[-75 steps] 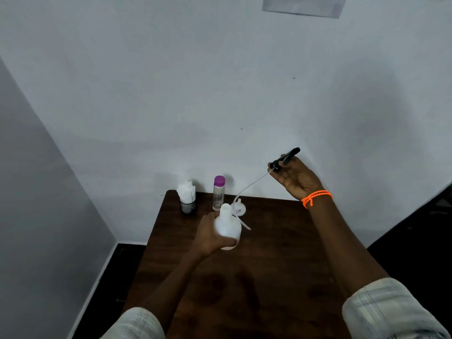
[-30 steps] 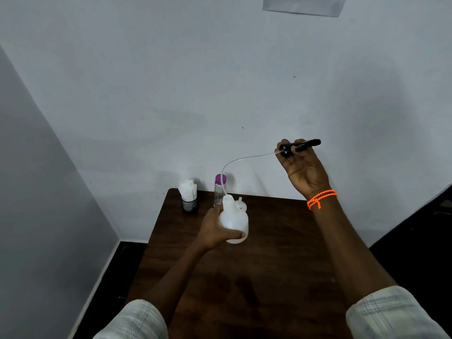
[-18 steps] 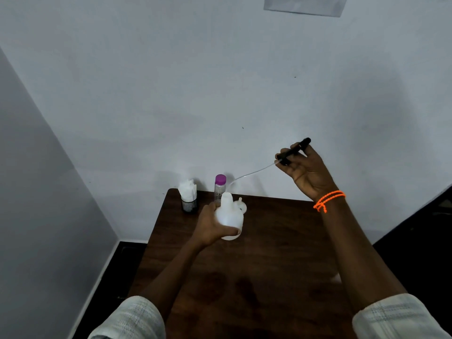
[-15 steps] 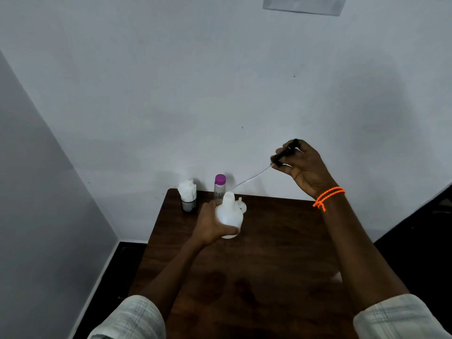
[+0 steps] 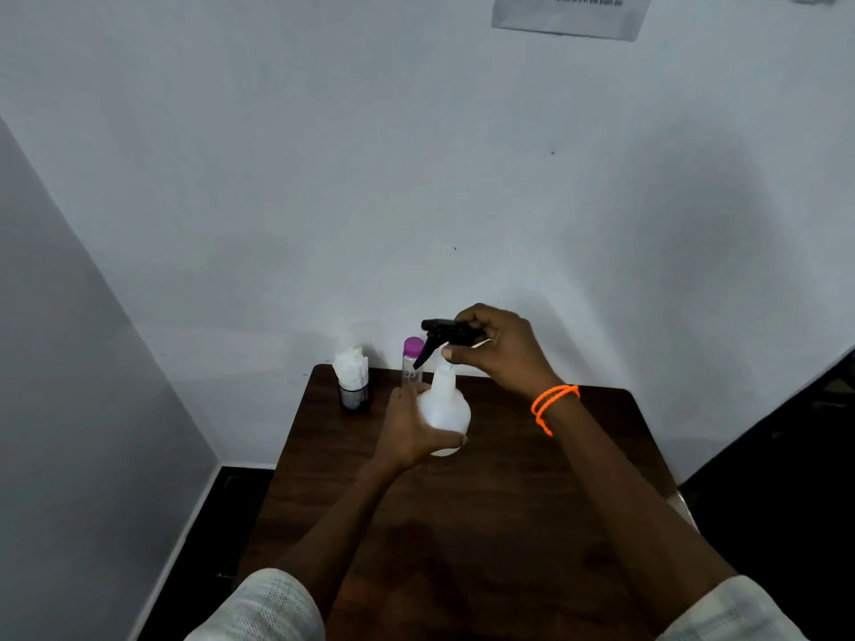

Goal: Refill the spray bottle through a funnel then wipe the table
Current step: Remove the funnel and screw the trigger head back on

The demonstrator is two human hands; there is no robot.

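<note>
- Your left hand point(image 5: 407, 430) wraps its fingers round the belly of the white spray bottle point(image 5: 443, 411) and holds it upright, just above the middle of the dark wooden surface point(image 5: 578, 501)
- Your right hand point(image 5: 497, 351) has its fingers curled round the black spray head point(image 5: 446, 333), which sits directly over the bottle's neck, with the nozzle pointing left and the trigger hanging down towards the neck
- The relation that counts: the head is above the neck and very close to it, and the bottle's long axis runs straight up towards it, so the right hand is the nearer one for any move at the opening
- You cannot tell whether the head's thin tube is inside the neck; it does not show
- The bottle looks like pale, cloudy plastic with a round body and a narrow neck; its fill level cannot be read
- No funnel is in view; it may be hidden behind the bottle and hands
- At the far left of the surface stand a small dark holder of white tissues point(image 5: 351, 384) and, just beside the bottle, a slim clear bottle with a purple cap point(image 5: 412, 358)
- An orange band point(image 5: 553, 404) circles your right wrist
</note>
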